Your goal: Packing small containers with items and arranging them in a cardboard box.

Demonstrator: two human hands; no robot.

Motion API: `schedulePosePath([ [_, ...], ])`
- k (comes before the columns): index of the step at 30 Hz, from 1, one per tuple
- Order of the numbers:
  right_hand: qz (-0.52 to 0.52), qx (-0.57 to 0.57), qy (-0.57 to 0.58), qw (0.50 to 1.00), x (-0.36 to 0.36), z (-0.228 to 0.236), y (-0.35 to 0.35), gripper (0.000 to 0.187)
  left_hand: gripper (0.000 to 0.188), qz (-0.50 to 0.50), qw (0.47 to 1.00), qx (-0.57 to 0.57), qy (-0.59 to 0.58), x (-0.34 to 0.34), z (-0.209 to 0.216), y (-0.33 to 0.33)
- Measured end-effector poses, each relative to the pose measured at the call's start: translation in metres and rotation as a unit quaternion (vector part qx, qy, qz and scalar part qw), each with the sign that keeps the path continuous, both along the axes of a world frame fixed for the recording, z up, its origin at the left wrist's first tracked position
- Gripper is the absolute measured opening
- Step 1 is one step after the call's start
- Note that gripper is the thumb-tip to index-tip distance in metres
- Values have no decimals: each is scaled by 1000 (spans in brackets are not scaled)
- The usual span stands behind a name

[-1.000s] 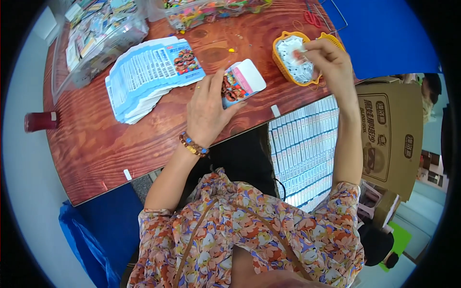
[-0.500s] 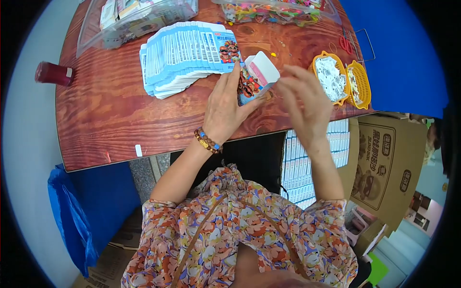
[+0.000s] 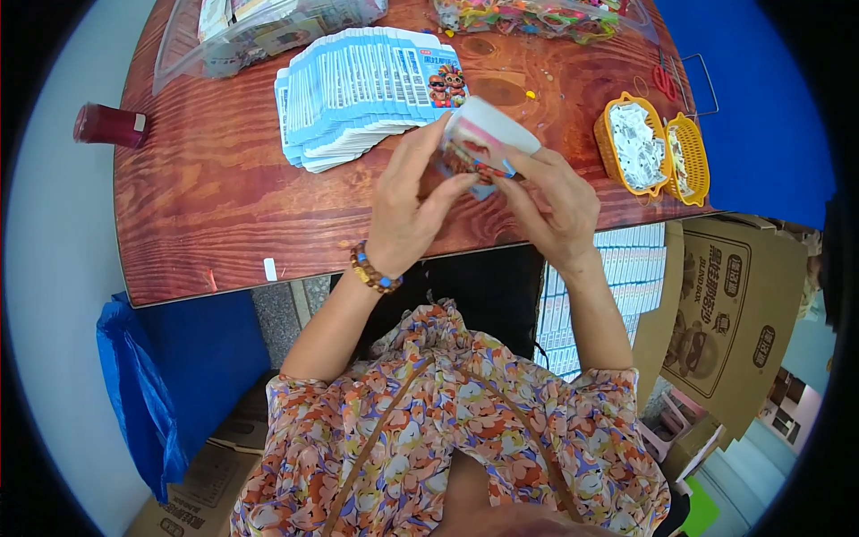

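Observation:
Between my two hands, above the front part of the table, is a small printed carton (image 3: 483,143) with a white flap standing up; motion blurs it. My left hand (image 3: 407,192), with a beaded bracelet at the wrist, grips its left side with thumb and fingers. On the right side, my right hand (image 3: 553,201) pinches the carton with thumb and fingertips. Just beyond my left hand lies a fanned stack of flat light-blue cartons (image 3: 358,94), its top one showing cartoon figures.
On the wooden table (image 3: 206,215) stand two clear bins, one with packets (image 3: 286,31), one with colourful pieces (image 3: 537,20). Yellow baskets (image 3: 608,166) hold small white packets, near red scissors (image 3: 664,82). A dark red jar (image 3: 112,125) lies left. Below right are packed boxes (image 3: 604,277).
My right hand, apart from the carton before, has moved left and now grips it. The carton has been tilted and turned. The whole view has shifted slightly.

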State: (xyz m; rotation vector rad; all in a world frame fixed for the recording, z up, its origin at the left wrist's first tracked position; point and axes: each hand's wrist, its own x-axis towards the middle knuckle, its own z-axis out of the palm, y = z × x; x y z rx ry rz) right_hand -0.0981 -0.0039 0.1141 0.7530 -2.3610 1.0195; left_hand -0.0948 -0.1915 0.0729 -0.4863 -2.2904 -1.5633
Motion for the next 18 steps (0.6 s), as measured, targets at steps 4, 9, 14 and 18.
schedulePosePath([
  [4, 99, -120, -199, 968, 0, -3, 10, 32, 54, -45, 987, 138, -62, 8, -2, -15],
  [9, 169, -188, -234, 939, -12, -5, 12, 25, 41, -89, 984, 141, -66, 8, 6, -26],
  [14, 189, -134, -249, 940, -19, -3, 13, 20, 33, -136, 967, 155, -150, 9, 8, -33],
  [18, 186, -96, -247, 946, -19, -4, 8, 21, 34, -132, 957, 194, -171, 11, 3, -31],
])
